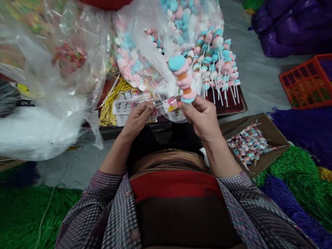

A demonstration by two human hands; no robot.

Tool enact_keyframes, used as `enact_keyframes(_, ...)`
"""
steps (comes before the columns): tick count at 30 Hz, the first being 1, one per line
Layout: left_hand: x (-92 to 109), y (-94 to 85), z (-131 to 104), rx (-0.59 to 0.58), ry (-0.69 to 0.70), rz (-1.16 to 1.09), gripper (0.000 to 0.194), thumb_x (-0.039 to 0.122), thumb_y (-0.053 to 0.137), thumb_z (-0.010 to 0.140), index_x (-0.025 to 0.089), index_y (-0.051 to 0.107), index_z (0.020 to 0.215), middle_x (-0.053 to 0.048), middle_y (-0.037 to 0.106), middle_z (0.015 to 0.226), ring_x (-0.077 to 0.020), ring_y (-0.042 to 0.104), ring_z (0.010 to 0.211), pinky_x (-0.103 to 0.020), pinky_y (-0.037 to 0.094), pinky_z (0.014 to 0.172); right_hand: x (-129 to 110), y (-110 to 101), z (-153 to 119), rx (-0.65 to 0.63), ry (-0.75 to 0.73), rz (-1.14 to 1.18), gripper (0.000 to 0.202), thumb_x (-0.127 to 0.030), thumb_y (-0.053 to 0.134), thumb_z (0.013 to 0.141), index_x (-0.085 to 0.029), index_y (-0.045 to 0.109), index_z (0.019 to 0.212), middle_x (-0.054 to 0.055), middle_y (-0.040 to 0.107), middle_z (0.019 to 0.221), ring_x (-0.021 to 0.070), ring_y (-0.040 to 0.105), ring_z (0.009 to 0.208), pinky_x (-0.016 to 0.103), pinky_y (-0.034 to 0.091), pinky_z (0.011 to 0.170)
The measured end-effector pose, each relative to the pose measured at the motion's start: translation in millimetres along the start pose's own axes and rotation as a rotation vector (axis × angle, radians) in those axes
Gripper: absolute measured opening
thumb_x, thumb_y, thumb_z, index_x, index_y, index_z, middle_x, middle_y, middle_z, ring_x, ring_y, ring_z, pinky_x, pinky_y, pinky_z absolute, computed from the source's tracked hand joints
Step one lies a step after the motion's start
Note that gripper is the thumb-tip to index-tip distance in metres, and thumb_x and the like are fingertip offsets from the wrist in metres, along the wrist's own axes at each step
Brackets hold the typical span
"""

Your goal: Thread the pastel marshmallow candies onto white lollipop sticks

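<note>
Upright in my right hand point(202, 114) is a marshmallow skewer point(183, 79) with blue, pink and orange pieces; my fingers pinch it just below the lowest blue piece. My left hand point(139, 118) grips a clear printed candy wrapper point(167, 105) by its left end, thumb pressed against the fingers. The wrapper stretches across toward my right fingertips, and the skewer's base is beside its right end. Under my left hand lies a stack of printed wrappers point(125, 104), with gold twist ties point(110, 109) to its left. Finished-looking bare skewers point(218, 64) lie heaped right of my right hand.
Large clear bags of marshmallows point(134, 62) and of gummy candy point(70, 57) cover the table's back. A cardboard box point(275, 136) of wrapped skewers stands low at right, near an orange crate point(311, 84). Green cord bundles point(300, 179) and purple sacks point(298, 20) lie on the floor.
</note>
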State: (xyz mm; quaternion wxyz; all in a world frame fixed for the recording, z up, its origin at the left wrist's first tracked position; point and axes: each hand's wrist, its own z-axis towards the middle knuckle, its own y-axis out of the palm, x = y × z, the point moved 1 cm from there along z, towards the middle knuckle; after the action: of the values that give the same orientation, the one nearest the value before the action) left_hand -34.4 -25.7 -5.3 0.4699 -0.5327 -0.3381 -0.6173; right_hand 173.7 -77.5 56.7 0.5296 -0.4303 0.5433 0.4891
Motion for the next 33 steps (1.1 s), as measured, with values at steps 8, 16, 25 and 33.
enact_keyframes(8, 16, 3.9, 4, -0.043, 0.087, 0.203, 0.057, 0.075, 0.054, 0.093, 0.022, 0.057, 0.072, 0.002, 0.05, 0.066, -0.0129, 0.043, 0.065, -0.027, 0.039, 0.062, 16, 8, -3, -0.235, -0.048, -0.143, 0.028, -0.049, 0.089, 0.071, -0.027, 0.081, 0.084, -0.005, 0.067, 0.069, 0.013, 0.058, 0.066, 0.029, 0.054, 0.069)
enact_keyframes(16, 14, 8.9, 3, -0.051, 0.022, 0.244, 0.061, 0.078, 0.051, 0.092, 0.022, 0.051, 0.069, 0.003, 0.046, 0.065, -0.0123, 0.04, 0.064, -0.028, 0.034, 0.061, 15, 4, 0, -0.077, -0.172, -0.243, 0.029, -0.055, 0.082, 0.078, -0.026, 0.081, 0.075, -0.003, 0.071, 0.069, 0.0154, 0.063, 0.069, 0.031, 0.054, 0.073)
enact_keyframes(25, 9, 4.0, 5, 0.046, -0.05, 0.055, 0.059, 0.077, 0.06, 0.088, 0.023, 0.05, 0.067, 0.004, 0.044, 0.061, -0.0092, 0.036, 0.053, -0.027, 0.027, 0.049, 20, 12, 4, -0.17, -0.051, -0.043, 0.039, -0.052, 0.088, 0.071, -0.03, 0.081, 0.103, 0.0, 0.079, 0.104, 0.0216, 0.07, 0.105, 0.04, 0.063, 0.089)
enact_keyframes(33, -5, -6.5, 3, 0.071, -0.093, -0.371, 0.054, 0.068, 0.077, 0.081, 0.023, 0.049, 0.069, 0.01, 0.04, 0.046, -0.0052, 0.036, 0.038, -0.025, 0.033, 0.046, -17, -30, -10, -0.072, 0.019, -0.052, 0.022, -0.044, 0.081, 0.083, -0.024, 0.077, 0.091, -0.003, 0.058, 0.063, 0.0087, 0.042, 0.052, 0.024, 0.032, 0.046)
